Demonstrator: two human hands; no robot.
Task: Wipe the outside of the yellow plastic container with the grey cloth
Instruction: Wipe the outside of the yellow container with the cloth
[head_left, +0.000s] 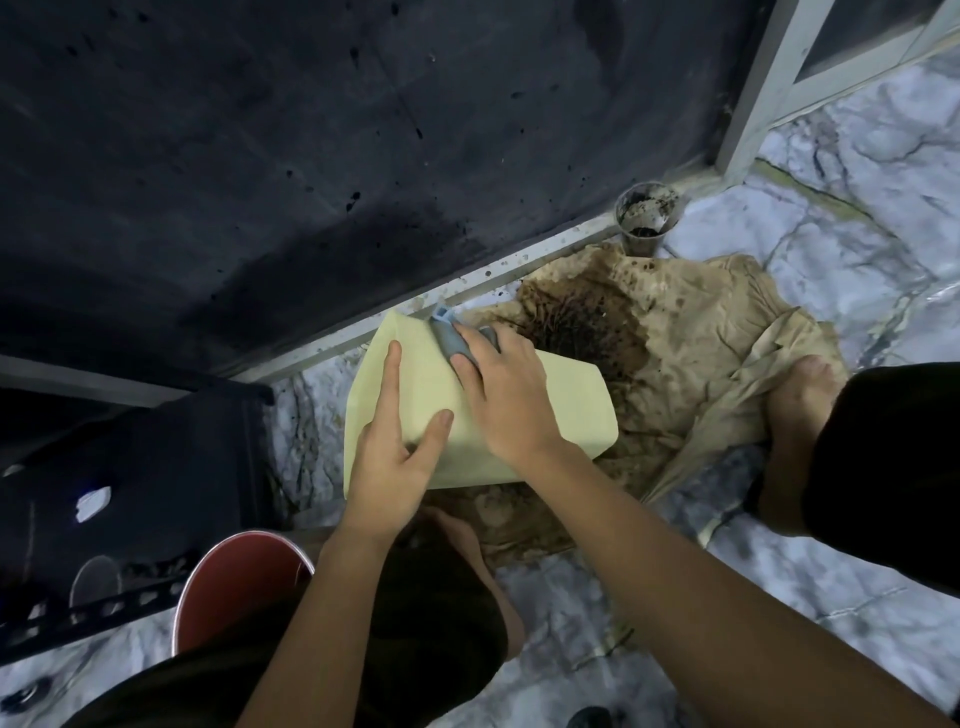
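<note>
A pale yellow plastic container (566, 410) lies on its side over a stained brown sheet on the floor. My left hand (395, 447) rests flat on its upper face near the left edge, index finger and thumb spread, steadying it. My right hand (504, 395) presses a small grey cloth (452, 338) against the container's far top corner; the fingers cover most of the cloth. The container's underside and opening are hidden.
A dirty clear cup (647, 218) of soil stands by the dark wall. Wet soil (587, 322) stains the brown sheet (717, 332). A red bucket (234, 582) and a black crate (130, 499) sit at left. My bare foot (800, 410) rests on the sheet at right.
</note>
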